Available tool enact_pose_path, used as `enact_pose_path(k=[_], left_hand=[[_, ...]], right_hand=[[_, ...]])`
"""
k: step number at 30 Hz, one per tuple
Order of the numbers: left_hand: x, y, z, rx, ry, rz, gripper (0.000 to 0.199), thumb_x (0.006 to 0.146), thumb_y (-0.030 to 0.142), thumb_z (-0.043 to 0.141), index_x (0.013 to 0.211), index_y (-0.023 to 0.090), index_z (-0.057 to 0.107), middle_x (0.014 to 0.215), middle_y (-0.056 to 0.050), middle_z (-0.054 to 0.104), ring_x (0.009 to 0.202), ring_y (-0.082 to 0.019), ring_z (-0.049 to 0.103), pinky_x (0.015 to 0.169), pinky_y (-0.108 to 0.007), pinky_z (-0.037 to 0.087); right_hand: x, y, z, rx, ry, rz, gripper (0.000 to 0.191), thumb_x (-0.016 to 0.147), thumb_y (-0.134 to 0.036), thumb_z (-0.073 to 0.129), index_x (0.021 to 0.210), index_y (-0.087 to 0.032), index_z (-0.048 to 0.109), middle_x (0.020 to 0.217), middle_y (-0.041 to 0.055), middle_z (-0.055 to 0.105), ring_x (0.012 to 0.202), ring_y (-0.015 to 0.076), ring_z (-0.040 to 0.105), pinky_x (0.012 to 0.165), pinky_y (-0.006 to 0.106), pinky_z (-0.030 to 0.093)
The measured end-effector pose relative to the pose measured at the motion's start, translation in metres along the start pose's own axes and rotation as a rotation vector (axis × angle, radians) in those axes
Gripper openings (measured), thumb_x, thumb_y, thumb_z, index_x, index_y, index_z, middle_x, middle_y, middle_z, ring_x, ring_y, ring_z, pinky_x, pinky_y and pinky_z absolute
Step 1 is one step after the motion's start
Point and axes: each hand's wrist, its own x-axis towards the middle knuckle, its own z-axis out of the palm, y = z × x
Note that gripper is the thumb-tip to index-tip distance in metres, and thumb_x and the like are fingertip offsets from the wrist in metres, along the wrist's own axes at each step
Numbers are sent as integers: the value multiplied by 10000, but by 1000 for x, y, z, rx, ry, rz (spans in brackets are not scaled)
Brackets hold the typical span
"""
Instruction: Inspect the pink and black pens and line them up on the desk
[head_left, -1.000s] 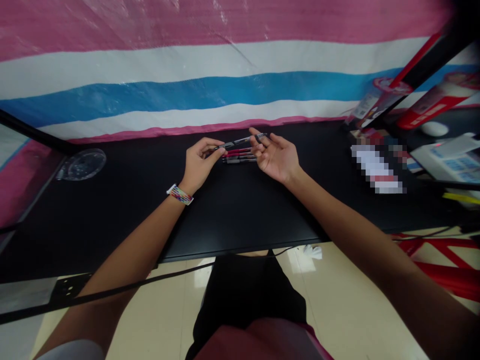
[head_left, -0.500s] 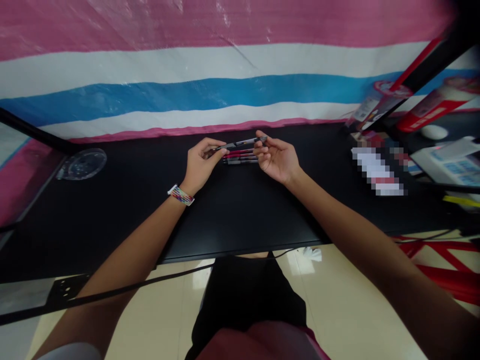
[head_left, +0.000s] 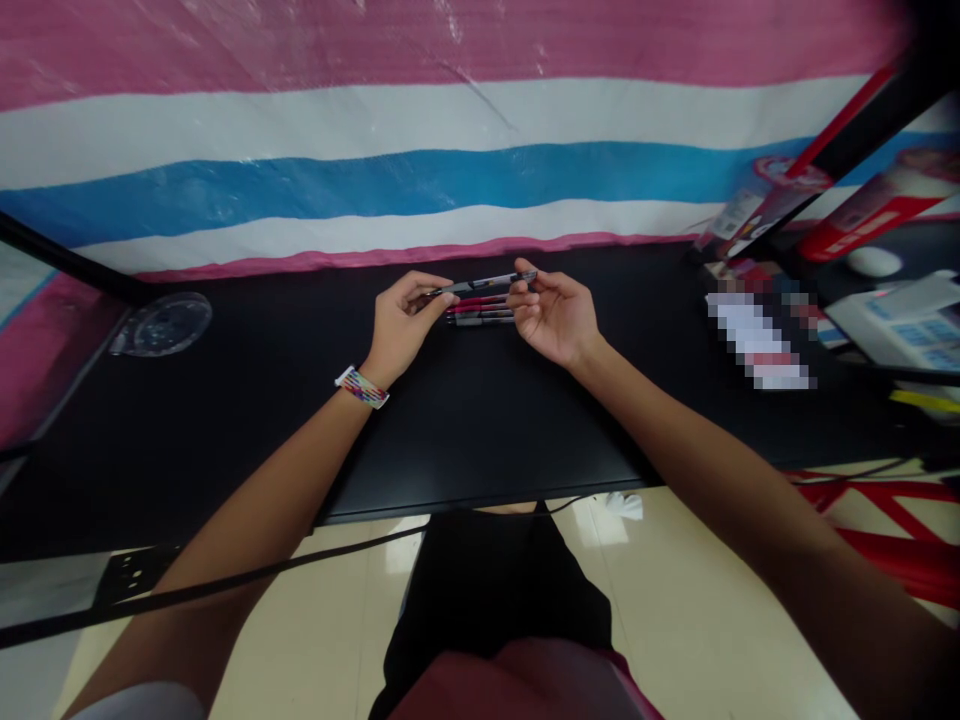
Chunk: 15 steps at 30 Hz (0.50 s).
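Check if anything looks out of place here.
One thing: a white scrap on the floor by the desk's front edge. It looks crumpled, like dropped litter. Nothing odd shows among the pens.

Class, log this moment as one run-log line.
left hand: pinching pen | right hand: fingers at pen's other end | nearby: more pens on black table | left wrist: multicoloured band

At least three pens [head_left: 480, 286] and two cups [head_left: 862, 222] show.

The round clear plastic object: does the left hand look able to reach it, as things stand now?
Probably yes: no obstacle shows between the left hand and the round clear plastic object, though that hand is holding a pen.
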Motion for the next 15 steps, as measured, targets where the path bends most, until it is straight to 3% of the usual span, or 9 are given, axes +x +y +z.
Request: enact_pose_path(k=[3,7,11,15], left_hand=[[1,-2,0,8,-5,-8,410,931,588,900,1080,224,787,1049,-77,848,1023,-236,840,992,-381,665],[2,-4,-2,66,26,20,335,931,503,914,1074,224,795,1096,-68,843,1027,-224,821,990,-374,664],[3,-5,-3,75,2,18,219,973,397,866,1106,231,814,1142,-65,848,1076,-235,828,1033,-399,663],[11,-12,-2,18,-37,-2,195,1019,353,802,1166,224,814,1163,-86,859,1115,-235,845,1069,-404,652]], right_hand=[[0,-2,0,-2,6,10,390,1018,-581,632,1179,-241,738,904,46,724,795,186,650,684,308,586],[5,5,-4,-84,2,-30,401,975,-609,729,1154,-252,769,890,45,738,752,193,664,674,335,589],[15,15,-14,-364,129,-265,253,920,-481,845,1054,-268,820,922,47,755,806,221,679,739,375,604],[23,17,-24,-618,203,-487,170,957,-412,789,1029,-269,847,1094,70,823,968,276,727,945,465,625]])
